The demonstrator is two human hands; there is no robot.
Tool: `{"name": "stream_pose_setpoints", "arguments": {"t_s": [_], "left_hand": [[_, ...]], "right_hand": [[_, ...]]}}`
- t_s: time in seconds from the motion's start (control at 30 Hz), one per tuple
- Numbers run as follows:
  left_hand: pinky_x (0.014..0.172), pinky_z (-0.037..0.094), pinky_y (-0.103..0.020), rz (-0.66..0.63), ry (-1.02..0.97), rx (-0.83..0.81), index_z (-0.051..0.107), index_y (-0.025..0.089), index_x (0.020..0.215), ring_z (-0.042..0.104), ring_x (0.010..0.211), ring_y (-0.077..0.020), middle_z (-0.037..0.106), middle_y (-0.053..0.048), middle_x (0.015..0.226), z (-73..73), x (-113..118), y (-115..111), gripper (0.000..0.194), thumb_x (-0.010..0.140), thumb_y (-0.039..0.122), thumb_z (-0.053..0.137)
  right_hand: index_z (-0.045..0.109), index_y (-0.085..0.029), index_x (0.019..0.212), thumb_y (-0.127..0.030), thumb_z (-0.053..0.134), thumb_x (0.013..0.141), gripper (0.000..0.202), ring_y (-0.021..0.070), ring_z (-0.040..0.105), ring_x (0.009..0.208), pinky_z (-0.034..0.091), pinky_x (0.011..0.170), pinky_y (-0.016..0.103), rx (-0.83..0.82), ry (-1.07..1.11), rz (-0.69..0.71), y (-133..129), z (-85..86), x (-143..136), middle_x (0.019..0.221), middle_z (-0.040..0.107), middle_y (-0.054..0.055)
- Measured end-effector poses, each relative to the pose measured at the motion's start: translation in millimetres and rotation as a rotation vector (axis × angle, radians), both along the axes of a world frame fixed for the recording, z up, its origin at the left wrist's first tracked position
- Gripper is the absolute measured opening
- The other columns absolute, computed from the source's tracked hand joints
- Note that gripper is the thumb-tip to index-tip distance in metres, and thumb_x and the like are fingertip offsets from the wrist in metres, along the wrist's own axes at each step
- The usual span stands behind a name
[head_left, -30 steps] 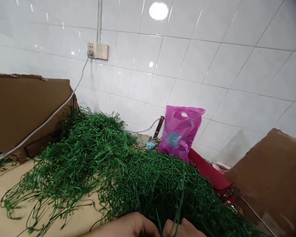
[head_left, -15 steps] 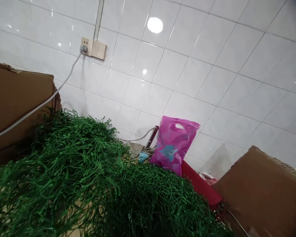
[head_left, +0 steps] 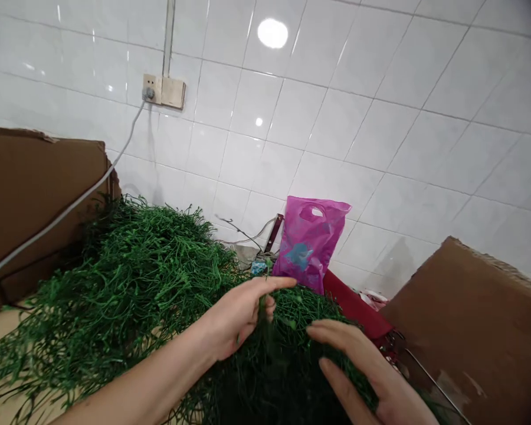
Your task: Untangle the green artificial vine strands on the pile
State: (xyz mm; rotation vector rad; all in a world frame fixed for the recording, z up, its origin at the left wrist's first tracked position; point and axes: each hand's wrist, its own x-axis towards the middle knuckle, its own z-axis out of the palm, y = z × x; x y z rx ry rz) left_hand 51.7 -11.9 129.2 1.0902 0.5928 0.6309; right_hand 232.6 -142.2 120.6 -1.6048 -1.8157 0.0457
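My left hand (head_left: 243, 313) reaches in from the lower left. Its index finger points right while the other fingers curl around a thin green stem of artificial greenery, partly blurred. A dark, bare twig (head_left: 239, 227) sticks up just beyond this hand; whether it belongs to the held stem I cannot tell. My right hand (head_left: 367, 372) is at the lower right, thumb and fingers apart, nothing in its grasp. Under and around both hands spreads a heap of green artificial greenery (head_left: 159, 265) with thin, curly stems.
A pink plastic bag (head_left: 312, 248) stands behind the heap near the white tiled wall (head_left: 358, 88). A red object (head_left: 354, 313) lies beside it. Cardboard boxes stand left (head_left: 39, 195) and right (head_left: 473, 330). A white cable (head_left: 79, 200) runs from the wall socket (head_left: 150, 88) across the left box.
Both hands have come into view from below, the left one with a green stem in its fingers. The view has shifted slightly, and the dark twig now shows above the heap.
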Motion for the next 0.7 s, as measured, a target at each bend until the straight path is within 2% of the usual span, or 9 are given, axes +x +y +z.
{"name": "stream_pose_setpoints", "arguments": {"t_s": [0.1,0.17,0.23,0.37,0.47,0.57,0.63,0.7], "left_hand": [[0.069,0.042,-0.020,-0.024,-0.216,-0.086,0.074,0.019,0.118,0.052,0.078,-0.0119,0.060,-0.004,0.087,19.0,16.4,-0.9,0.034,0.095,0.033,0.054],[0.077,0.045,-0.022,-0.063,-0.325,-0.068,0.076,0.021,0.115,0.057,0.090,-0.0144,0.067,-0.007,0.097,19.7,26.1,-0.9,0.033,0.095,0.036,0.055],[0.078,0.047,-0.025,-0.091,-0.341,-0.035,0.076,0.024,0.117,0.060,0.090,-0.0166,0.070,-0.007,0.095,14.4,34.0,0.3,0.034,0.094,0.043,0.059],[0.068,0.045,-0.025,-0.110,-0.255,0.027,0.070,0.030,0.127,0.061,0.073,-0.0162,0.071,-0.004,0.086,3.2,46.2,2.6,0.046,0.087,0.054,0.064],[0.078,0.046,-0.025,-0.159,-0.246,0.087,0.067,0.032,0.132,0.064,0.100,-0.0202,0.072,-0.004,0.109,1.6,51.9,2.6,0.047,0.091,0.054,0.060],[0.097,0.040,-0.027,-0.186,-0.231,0.110,0.066,0.035,0.132,0.051,0.129,-0.0212,0.062,0.000,0.139,1.5,55.1,4.8,0.042,0.096,0.052,0.054],[0.099,0.038,-0.029,-0.152,-0.210,0.113,0.067,0.035,0.131,0.047,0.133,-0.0222,0.060,0.000,0.142,-0.1,57.4,8.0,0.042,0.096,0.054,0.053],[0.096,0.040,-0.029,-0.073,-0.202,0.141,0.071,0.031,0.125,0.051,0.128,-0.0227,0.065,-0.003,0.135,-3.2,60.6,11.8,0.040,0.094,0.052,0.057]], "right_hand": [[0.071,-0.030,0.107,-0.037,0.059,0.094,0.020,0.0226,0.071,0.099,0.059,0.087,0.032,0.164,0.084,-0.022,11.2,25.5,-20.4,0.112,0.073,0.006],[0.071,-0.029,0.106,-0.038,0.057,0.094,0.020,0.0218,0.071,0.095,0.058,0.084,0.032,0.209,0.129,-0.078,15.0,38.9,-26.2,0.107,0.074,0.006],[0.070,-0.028,0.107,-0.040,0.055,0.096,0.022,0.0215,0.070,0.094,0.056,0.082,0.032,0.216,0.180,-0.133,17.5,44.8,-25.0,0.105,0.073,0.006],[0.070,-0.028,0.107,-0.043,0.060,0.092,0.024,0.0207,0.066,0.086,0.053,0.077,0.033,0.083,0.243,-0.166,25.9,37.2,-17.2,0.097,0.070,0.004],[0.069,-0.028,0.102,-0.036,0.065,0.089,0.016,0.0203,0.064,0.086,0.049,0.077,0.032,-0.029,0.269,-0.139,38.5,26.0,-15.1,0.096,0.069,0.002],[0.068,-0.025,0.097,-0.029,0.055,0.094,0.015,0.0188,0.062,0.084,0.046,0.077,0.031,-0.055,0.337,-0.118,50.3,19.0,-11.5,0.091,0.068,0.002],[0.067,-0.023,0.097,-0.031,0.052,0.095,0.017,0.0178,0.062,0.082,0.045,0.075,0.029,-0.047,0.394,-0.109,54.3,17.9,-6.3,0.088,0.069,0.001],[0.066,-0.022,0.094,-0.034,0.053,0.094,0.017,0.0163,0.060,0.077,0.044,0.070,0.027,-0.025,0.429,-0.101,54.9,18.9,0.6,0.084,0.068,0.001]]}}
